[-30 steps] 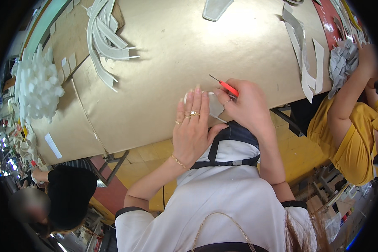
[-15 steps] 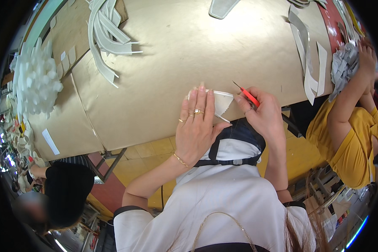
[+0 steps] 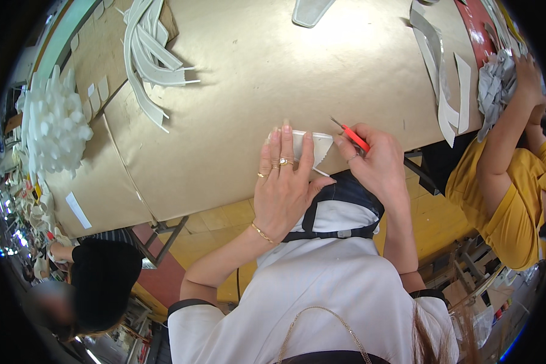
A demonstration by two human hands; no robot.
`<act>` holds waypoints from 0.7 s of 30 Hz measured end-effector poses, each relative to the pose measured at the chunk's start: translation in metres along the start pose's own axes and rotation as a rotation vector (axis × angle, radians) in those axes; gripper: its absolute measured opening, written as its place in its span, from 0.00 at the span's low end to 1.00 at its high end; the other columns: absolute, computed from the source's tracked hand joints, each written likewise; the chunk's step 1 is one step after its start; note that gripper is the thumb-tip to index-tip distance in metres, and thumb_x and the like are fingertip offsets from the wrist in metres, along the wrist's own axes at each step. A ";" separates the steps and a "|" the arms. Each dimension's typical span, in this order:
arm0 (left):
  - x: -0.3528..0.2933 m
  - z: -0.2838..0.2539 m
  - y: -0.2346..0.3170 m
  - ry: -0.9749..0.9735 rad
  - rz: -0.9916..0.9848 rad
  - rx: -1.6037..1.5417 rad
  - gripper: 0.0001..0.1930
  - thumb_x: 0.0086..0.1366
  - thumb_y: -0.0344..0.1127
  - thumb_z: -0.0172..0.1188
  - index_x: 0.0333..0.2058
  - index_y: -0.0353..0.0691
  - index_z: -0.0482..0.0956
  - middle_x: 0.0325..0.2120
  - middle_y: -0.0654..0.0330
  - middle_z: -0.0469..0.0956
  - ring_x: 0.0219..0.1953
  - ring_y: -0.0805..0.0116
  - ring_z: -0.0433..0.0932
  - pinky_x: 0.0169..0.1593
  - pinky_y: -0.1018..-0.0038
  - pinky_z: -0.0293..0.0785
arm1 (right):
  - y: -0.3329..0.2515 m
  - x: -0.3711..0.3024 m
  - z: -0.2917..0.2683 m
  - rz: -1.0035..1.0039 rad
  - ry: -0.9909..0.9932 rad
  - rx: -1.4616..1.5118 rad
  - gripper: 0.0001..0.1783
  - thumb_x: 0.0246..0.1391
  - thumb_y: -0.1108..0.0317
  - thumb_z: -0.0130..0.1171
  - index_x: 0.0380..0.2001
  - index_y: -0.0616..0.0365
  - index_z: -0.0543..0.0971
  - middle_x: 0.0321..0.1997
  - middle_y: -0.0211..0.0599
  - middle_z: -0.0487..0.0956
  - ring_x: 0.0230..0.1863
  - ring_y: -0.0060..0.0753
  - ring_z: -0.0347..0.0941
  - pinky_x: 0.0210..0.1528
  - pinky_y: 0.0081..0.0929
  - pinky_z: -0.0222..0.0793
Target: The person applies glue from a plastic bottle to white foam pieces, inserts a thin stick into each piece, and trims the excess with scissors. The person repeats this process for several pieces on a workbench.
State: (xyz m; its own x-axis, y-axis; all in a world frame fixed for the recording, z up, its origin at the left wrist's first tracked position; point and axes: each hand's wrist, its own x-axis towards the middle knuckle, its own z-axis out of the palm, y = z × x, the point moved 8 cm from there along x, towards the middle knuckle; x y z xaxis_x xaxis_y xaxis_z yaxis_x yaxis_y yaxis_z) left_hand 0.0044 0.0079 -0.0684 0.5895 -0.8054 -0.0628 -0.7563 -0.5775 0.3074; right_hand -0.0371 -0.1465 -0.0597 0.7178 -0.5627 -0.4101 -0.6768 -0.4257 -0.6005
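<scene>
My left hand (image 3: pixel 283 176) lies flat, fingers stretched out, over a white piece (image 3: pixel 321 145) at the table's near edge. That piece has a zigzag-cut edge and narrow raised strips along its sides; my palm hides the rest of it. Just to the right, my right hand (image 3: pixel 379 159) is closed around a red-handled tool (image 3: pixel 355 138). Its thin dark tip points up and left, above the piece's right corner and apart from it. Whether the right fingertips touch the piece, I cannot tell.
Light strips with corded edges (image 3: pixel 148 51) are heaped at the table's far left, above a bundle of white rounded pieces (image 3: pixel 56 124). Curled grey-white strips (image 3: pixel 437 67) lie at the right. A person in yellow (image 3: pixel 494 200) works there; another in black (image 3: pixel 106 282) is at the lower left.
The view has shifted slightly. My left fingers have spread a little. My right hand and the red-handled tool stay close to the white piece, nearly unmoved.
</scene>
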 end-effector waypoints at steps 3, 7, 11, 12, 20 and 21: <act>0.002 0.000 0.004 -0.009 0.014 0.034 0.40 0.60 0.67 0.51 0.64 0.46 0.66 0.64 0.33 0.57 0.67 0.39 0.57 0.69 0.51 0.49 | 0.001 0.000 0.001 -0.001 0.000 -0.006 0.14 0.52 0.61 0.64 0.25 0.63 0.79 0.13 0.39 0.67 0.16 0.33 0.59 0.23 0.32 0.59; 0.005 0.001 0.011 -0.033 0.024 0.077 0.38 0.60 0.68 0.50 0.63 0.53 0.67 0.63 0.27 0.55 0.65 0.31 0.57 0.69 0.49 0.48 | 0.001 -0.001 0.001 -0.009 0.004 -0.007 0.14 0.52 0.61 0.64 0.24 0.63 0.79 0.13 0.40 0.66 0.16 0.35 0.59 0.23 0.32 0.59; 0.007 0.001 0.015 -0.062 0.019 0.097 0.38 0.58 0.69 0.52 0.64 0.58 0.67 0.63 0.25 0.54 0.64 0.28 0.58 0.68 0.44 0.47 | -0.001 -0.002 -0.001 -0.014 0.004 -0.031 0.14 0.52 0.61 0.63 0.25 0.64 0.79 0.14 0.42 0.68 0.16 0.39 0.62 0.24 0.34 0.60; 0.007 0.001 0.015 -0.070 0.016 0.114 0.38 0.57 0.69 0.52 0.64 0.60 0.67 0.63 0.25 0.53 0.64 0.28 0.58 0.68 0.43 0.47 | -0.001 -0.002 -0.001 -0.018 0.002 -0.035 0.14 0.52 0.61 0.63 0.25 0.64 0.79 0.14 0.42 0.68 0.17 0.40 0.62 0.24 0.34 0.61; 0.009 -0.001 0.019 -0.078 0.014 0.197 0.39 0.54 0.68 0.57 0.64 0.64 0.66 0.61 0.27 0.57 0.64 0.32 0.61 0.67 0.39 0.46 | 0.029 -0.024 -0.023 0.126 0.021 -0.142 0.15 0.52 0.57 0.61 0.28 0.59 0.82 0.19 0.45 0.76 0.25 0.51 0.74 0.30 0.41 0.67; 0.010 -0.001 0.019 -0.083 0.009 0.217 0.39 0.53 0.68 0.57 0.63 0.64 0.66 0.61 0.27 0.58 0.64 0.33 0.61 0.67 0.39 0.46 | 0.036 -0.027 -0.028 0.151 0.027 -0.134 0.15 0.52 0.57 0.61 0.29 0.59 0.82 0.20 0.45 0.76 0.24 0.52 0.73 0.30 0.41 0.67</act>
State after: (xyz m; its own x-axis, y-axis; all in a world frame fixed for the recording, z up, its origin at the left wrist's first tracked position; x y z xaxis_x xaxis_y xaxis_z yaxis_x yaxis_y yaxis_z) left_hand -0.0041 -0.0109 -0.0620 0.5639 -0.8135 -0.1421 -0.8100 -0.5784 0.0972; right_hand -0.0850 -0.1662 -0.0512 0.6028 -0.6453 -0.4693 -0.7936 -0.4240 -0.4363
